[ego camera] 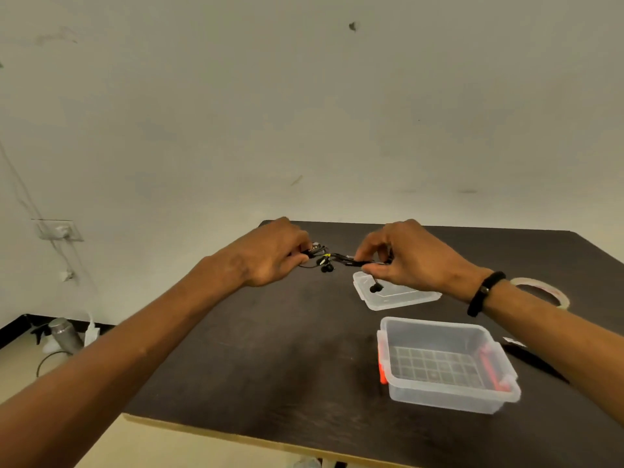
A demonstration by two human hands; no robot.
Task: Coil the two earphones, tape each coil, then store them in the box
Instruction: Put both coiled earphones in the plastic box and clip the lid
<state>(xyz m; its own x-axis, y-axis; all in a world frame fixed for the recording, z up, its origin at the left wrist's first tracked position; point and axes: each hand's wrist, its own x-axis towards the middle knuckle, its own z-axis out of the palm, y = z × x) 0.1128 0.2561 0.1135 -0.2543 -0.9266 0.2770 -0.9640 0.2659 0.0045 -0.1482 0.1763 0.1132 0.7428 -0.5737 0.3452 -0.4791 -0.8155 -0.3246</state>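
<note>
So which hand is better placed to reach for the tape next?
Right hand, probably: the tape roll lies just beside its wrist, while the left hand is across the table holding the earphones.

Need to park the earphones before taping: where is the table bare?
The widest bare table is left of the box, running from the near edge up to the left hand. The right side is crowded: lid, tape roll, and a dark object by the right forearm.
</note>
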